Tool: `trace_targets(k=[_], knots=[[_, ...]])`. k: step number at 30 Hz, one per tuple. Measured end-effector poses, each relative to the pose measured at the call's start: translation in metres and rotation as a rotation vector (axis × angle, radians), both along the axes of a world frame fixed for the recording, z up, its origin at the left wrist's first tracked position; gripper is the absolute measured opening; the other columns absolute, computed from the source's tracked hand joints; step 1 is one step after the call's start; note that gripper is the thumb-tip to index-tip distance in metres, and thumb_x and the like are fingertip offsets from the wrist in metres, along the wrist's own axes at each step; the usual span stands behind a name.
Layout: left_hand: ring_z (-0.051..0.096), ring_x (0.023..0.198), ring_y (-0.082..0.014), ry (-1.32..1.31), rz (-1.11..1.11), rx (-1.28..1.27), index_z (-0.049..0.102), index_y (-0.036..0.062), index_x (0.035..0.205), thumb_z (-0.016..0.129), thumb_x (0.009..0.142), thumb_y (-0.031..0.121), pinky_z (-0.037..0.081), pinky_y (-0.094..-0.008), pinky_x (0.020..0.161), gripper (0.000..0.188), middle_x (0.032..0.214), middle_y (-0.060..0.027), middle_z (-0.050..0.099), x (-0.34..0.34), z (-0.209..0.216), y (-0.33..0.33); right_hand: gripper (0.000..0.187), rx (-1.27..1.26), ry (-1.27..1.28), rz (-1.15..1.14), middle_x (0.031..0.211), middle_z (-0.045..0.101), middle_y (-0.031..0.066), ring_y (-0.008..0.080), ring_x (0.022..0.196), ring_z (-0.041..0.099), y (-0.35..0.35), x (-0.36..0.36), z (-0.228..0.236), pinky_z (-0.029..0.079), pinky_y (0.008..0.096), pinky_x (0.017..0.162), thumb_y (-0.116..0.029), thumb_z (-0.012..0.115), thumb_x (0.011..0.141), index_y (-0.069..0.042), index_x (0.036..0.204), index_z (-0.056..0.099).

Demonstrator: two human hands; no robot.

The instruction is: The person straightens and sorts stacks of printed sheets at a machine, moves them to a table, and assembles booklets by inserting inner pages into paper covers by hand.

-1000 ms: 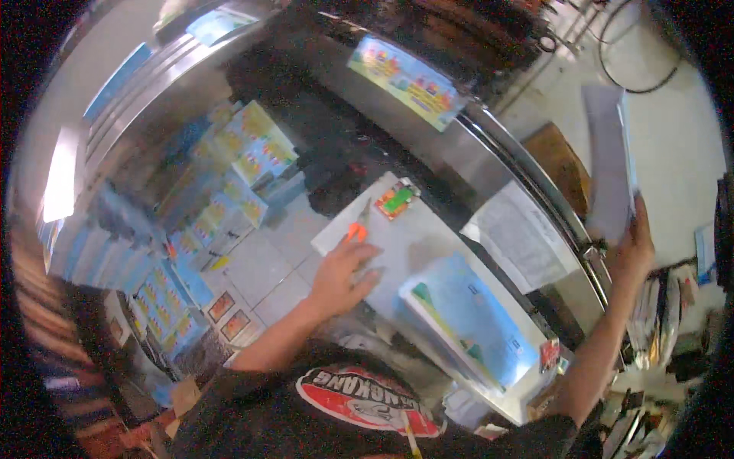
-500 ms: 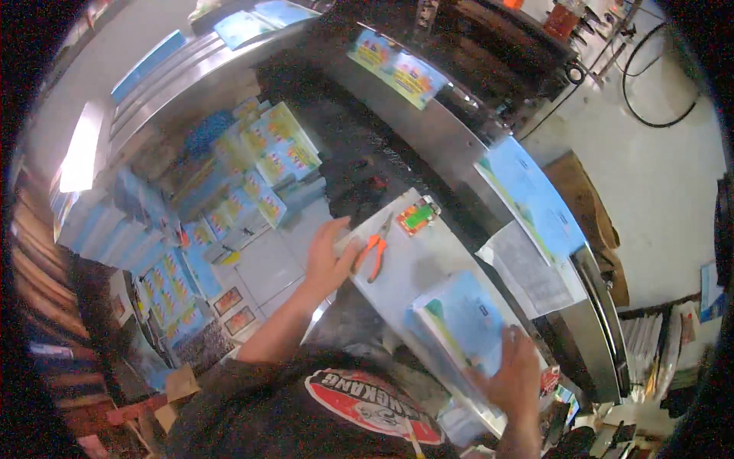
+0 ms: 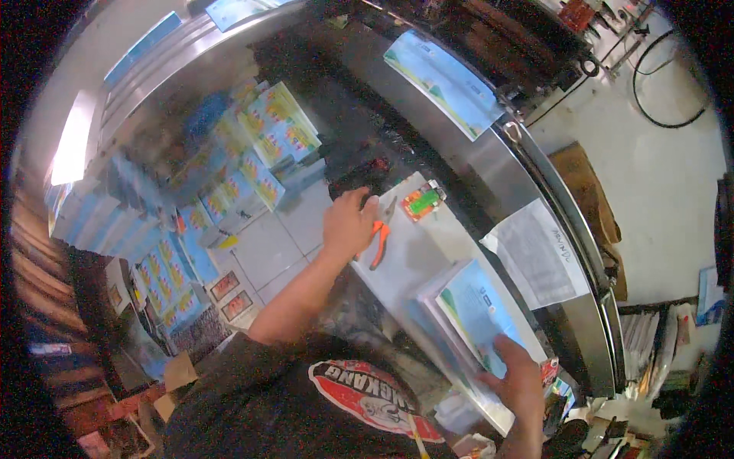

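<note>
My left hand (image 3: 350,226) reaches over the far-left edge of a light narrow table (image 3: 417,264). It seems to hold nothing, with its fingers loosely stretched beside orange-handled pliers (image 3: 380,243). At the table's near end lies a stack of light blue printed sheets (image 3: 475,302). My right hand (image 3: 518,379) rests at the near corner of that stack, thumb and fingers spread and touching the top sheet. Beyond the pliers lies a small red and green packet (image 3: 423,202).
A metal machine rail (image 3: 527,164) curves past the table, carrying a blue sheet (image 3: 443,84) and a grey-white paper (image 3: 539,256). Stacks of colourful printed sheets (image 3: 279,130) stand at left on a tiled surface (image 3: 271,245). A black cable (image 3: 636,92) hangs at far right.
The blue sheet on the rail has travelled away toward the far left, and the colourful sheets ahead of it are gone from there. My left hand has moved slightly forward and right, nearer the pliers.
</note>
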State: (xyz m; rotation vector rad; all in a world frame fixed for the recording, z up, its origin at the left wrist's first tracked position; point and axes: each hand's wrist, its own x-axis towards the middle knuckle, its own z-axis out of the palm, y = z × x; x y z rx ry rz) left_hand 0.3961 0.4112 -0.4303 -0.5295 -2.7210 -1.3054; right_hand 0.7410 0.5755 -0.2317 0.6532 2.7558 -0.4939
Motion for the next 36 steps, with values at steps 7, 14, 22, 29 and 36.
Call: trace_targets(k=[7,14,22,29,36], knots=[[0.06,0.104,-0.0372,-0.128,0.023,0.07,0.065,0.0041,0.112,0.048,0.095,0.038,0.046,-0.0452,0.089,0.042,0.112,-0.0195,0.064,0.002,0.017,-0.011,0.03,0.349,-0.009,-0.157,0.093,0.068,0.0213,0.0439,0.084,0.063,0.045,0.006,0.045,0.05,0.0525,0.074,-0.019,0.059,0.086,-0.007,0.113,0.064],[0.061,0.106,-0.0361,-0.133,0.05,0.005,0.064,0.0051,0.115,0.048,0.096,0.04,0.047,-0.0438,0.09,0.043,0.113,-0.0174,0.065,0.004,0.007,-0.003,0.047,0.723,0.709,-0.25,0.133,0.057,0.014,0.0288,0.118,0.059,0.161,-0.072,0.091,0.051,0.0401,0.091,-0.004,0.048,0.092,-0.016,0.137,0.05],[0.063,0.102,-0.0352,-0.113,0.06,0.002,0.066,0.0059,0.111,0.047,0.096,0.042,0.048,-0.0441,0.088,0.043,0.11,-0.0171,0.067,0.002,0.016,0.003,0.049,0.627,0.316,0.109,0.136,0.053,0.018,0.0365,0.119,0.054,0.164,-0.126,-0.039,0.046,0.0447,0.099,-0.012,0.061,0.086,-0.011,0.134,0.051],[0.064,0.099,-0.0361,-0.068,0.09,0.033,0.067,0.0065,0.11,0.047,0.096,0.044,0.049,-0.0441,0.086,0.044,0.106,-0.0173,0.068,0.003,0.006,-0.001,0.081,0.366,-0.06,0.024,0.137,0.048,0.0199,0.0367,0.124,0.047,-0.016,-0.022,-0.003,0.043,0.0452,0.099,-0.036,0.081,0.069,-0.004,0.135,0.047],[0.066,0.093,-0.0352,-0.068,0.101,0.07,0.068,0.0078,0.105,0.048,0.095,0.043,0.05,-0.0443,0.08,0.042,0.1,-0.0171,0.069,0.007,0.014,0.0,0.068,0.041,0.045,0.056,0.134,0.052,0.0206,0.0353,0.125,0.05,-0.002,0.007,-0.006,0.042,0.0418,0.103,-0.024,0.079,0.072,-0.001,0.13,0.053]])
